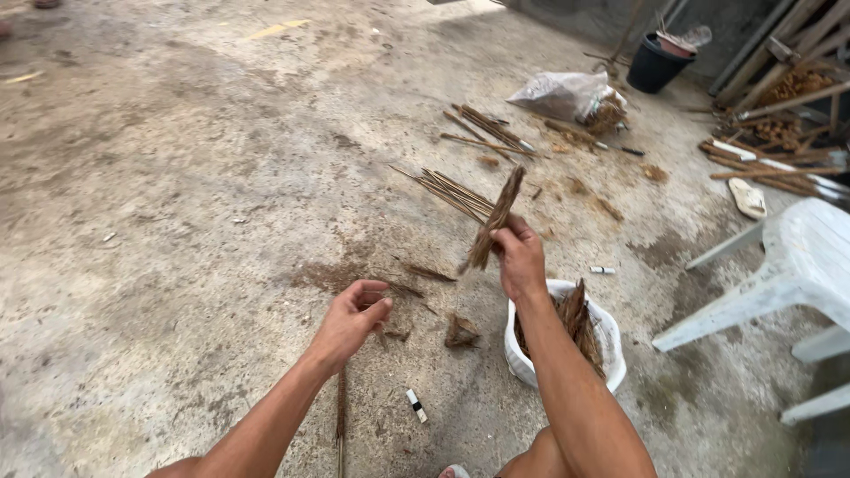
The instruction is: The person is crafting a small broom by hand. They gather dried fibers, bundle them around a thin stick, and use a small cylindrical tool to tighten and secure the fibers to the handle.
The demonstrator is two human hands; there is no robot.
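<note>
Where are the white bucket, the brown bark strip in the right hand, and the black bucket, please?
white bucket (611,341): head view, right rim.
brown bark strip (498,217): head view, middle of strip.
black bucket (653,66): head view, front wall.

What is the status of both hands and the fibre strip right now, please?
Right hand gripping brown fibre strip, raised. Left hand low, fingers pinched, contents unclear. White bucket of strips beside right forearm. Stick bundle lying beyond.

Stained concrete floor (177,177): stick bundles (456,190), white bucket (611,341), plastic sack (562,93), white chair (788,265), bark scraps (460,332).
</note>
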